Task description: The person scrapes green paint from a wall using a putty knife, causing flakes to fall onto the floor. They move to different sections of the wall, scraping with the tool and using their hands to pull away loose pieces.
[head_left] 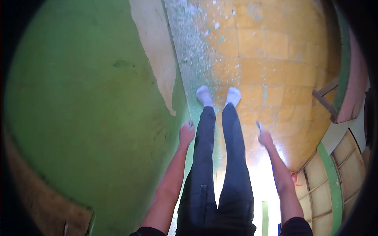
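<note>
My left hand (186, 133) hangs closed beside my left leg, close to the green wall (90, 98). A small greyish bit shows at its fingers, too small to name. On the other side, my right hand (265, 138) is wrapped round a thin grey blade-like tool (258, 125), whose tip sticks out past the fingers. Along the wall's edge runs a bare pale patch (157, 51) with ragged borders, where the green paint is gone. Pale and green flakes (193, 43) lie scattered on the floor at the foot of the wall.
I stand in white socks (233, 95) on a worn yellow-orange floor (283, 70). A wooden piece (326, 103) juts out at right, by a green and pink curved edge (351, 78). A small red object (294, 177) and pale framed panels (319, 192) lie lower right.
</note>
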The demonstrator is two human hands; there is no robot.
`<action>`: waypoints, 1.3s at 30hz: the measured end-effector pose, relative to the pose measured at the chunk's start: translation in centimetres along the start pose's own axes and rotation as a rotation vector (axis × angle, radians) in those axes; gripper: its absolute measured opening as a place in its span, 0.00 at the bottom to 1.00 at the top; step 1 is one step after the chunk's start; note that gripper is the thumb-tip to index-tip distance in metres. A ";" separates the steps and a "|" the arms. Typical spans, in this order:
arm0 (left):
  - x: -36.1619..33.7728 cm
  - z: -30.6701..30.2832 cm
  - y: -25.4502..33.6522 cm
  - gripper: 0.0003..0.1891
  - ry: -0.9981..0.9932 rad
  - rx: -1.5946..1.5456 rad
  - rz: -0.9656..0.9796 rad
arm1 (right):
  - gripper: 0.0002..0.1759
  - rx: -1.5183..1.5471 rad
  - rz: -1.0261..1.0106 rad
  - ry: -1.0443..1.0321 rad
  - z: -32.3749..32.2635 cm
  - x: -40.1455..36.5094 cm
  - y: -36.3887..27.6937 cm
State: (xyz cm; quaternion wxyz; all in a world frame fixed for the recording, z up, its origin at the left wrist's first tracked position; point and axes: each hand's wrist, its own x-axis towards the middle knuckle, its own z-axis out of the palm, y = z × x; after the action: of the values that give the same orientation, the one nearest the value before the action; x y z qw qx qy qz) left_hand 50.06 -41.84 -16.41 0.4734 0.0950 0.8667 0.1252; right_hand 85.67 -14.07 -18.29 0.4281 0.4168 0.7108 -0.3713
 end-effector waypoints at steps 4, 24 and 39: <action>-6.7 -2.8 3.8 0.16 0.046 -0.069 -0.012 | 0.46 0.050 0.075 -0.044 6.6 -18.8 10.4; -33.7 2.4 16.9 0.30 0.298 -0.451 -0.375 | 0.12 0.776 0.004 0.133 -38.7 -27.6 31.9; -37.2 18.0 30.3 0.34 0.115 -1.050 -0.749 | 0.06 0.140 -0.470 0.227 -69.3 -19.9 -5.1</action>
State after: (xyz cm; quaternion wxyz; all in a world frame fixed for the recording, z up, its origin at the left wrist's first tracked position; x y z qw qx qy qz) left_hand 86.53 -21.32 13.12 0.4215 -0.4650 0.6884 0.3637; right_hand 66.03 39.85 25.59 0.2178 0.3078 0.8041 -0.4596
